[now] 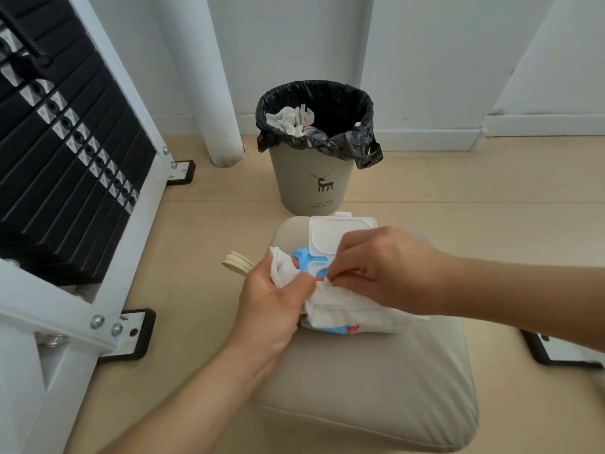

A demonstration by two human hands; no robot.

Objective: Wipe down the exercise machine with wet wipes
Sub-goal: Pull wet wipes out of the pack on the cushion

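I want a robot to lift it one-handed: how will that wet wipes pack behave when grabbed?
Probably floppy: the wet wipes pack looks crumpled and sags on the cushion. Likely light, as the left hand steadies it easily. Its open lid seems the only stiff part, and may flap.

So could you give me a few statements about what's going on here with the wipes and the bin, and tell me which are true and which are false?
1. The lid of the wipes pack is flipped open. True.
2. The bin is empty. False: crumpled white wipes lie in its black bag.
3. The left hand holds a white wipe. True.
4. The pack lies on the floor. False: it rests on a beige cushion.
5. The right hand is wiping the weight stack. False: its fingers pinch at the pack's opening.
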